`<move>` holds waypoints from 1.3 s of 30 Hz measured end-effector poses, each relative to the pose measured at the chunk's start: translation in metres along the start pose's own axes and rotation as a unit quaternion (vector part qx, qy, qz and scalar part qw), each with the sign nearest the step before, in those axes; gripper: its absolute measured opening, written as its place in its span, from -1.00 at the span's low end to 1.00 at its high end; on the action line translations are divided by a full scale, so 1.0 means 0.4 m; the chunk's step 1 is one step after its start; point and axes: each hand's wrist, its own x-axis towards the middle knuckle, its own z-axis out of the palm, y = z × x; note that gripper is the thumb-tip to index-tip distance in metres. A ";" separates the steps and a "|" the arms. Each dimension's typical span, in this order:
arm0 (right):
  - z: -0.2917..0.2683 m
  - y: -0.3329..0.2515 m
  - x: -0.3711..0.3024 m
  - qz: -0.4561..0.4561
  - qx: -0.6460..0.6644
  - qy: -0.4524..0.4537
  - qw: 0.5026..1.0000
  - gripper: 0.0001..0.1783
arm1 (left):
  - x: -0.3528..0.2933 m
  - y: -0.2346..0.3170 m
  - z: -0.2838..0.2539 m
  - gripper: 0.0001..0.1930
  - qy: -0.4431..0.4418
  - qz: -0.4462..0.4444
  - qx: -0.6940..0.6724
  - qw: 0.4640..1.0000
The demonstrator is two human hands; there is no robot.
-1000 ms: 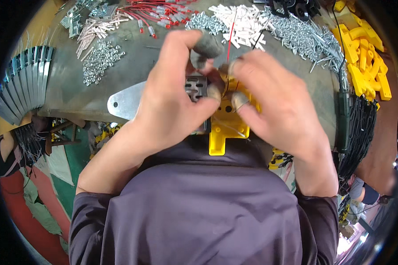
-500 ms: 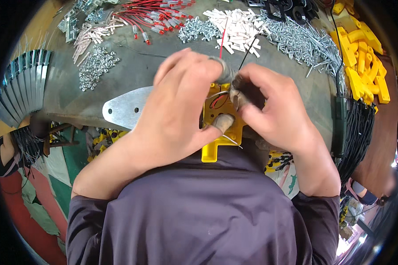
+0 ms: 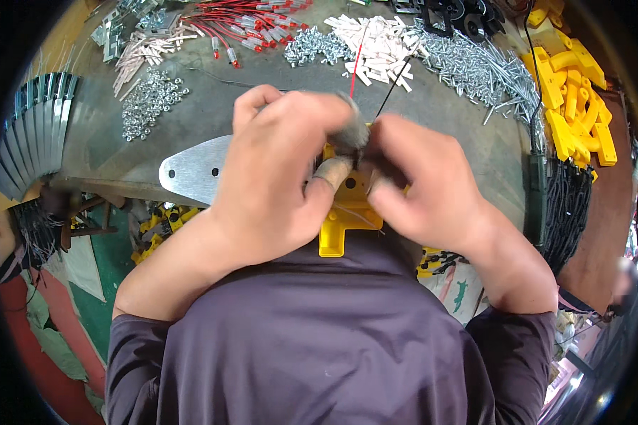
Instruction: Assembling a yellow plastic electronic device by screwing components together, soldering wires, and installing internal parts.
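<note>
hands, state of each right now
Left hand: curled over the yellow housing, grip cannot be told.
Right hand: fingers curled too, hold too blurred to tell.

Left hand [image 3: 273, 170]: bent over a yellow plastic housing [image 3: 331, 241], worn grey covering [image 3: 353, 129] on a finger; grip blurred. Right hand [image 3: 432, 180]: fingers curled beside it, close over the same housing; contents hidden. Red wire [image 3: 357, 64] and black wire [image 3: 395, 83]: extending beyond the fingers. Silver plate [image 3: 191, 170]: rounded end, two dark holes visible, left of the hands. Farther along the worktop [image 3: 213, 106]: loose nuts [image 3: 151, 106], red-wired components [image 3: 244, 28], white sleeves [image 3: 379, 46], long screws [image 3: 468, 74]. Far right: yellow mouldings [image 3: 581, 99], piled; black cables [image 3: 571, 212], bundled.
</note>
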 end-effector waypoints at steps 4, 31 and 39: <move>-0.012 0.008 0.017 0.044 -0.089 0.067 0.993 -0.77 | -0.011 -0.018 0.000 -0.44 -0.016 -0.090 -0.124 0.988; -0.048 -0.039 0.031 0.341 0.343 -0.161 0.861 -0.81 | -0.009 -0.016 -0.016 -0.42 -0.011 0.090 0.100 0.991; -0.039 -0.004 0.017 0.073 -0.126 -0.090 0.985 -0.70 | -0.014 -0.002 -0.008 -0.43 -0.025 -0.171 -0.215 0.961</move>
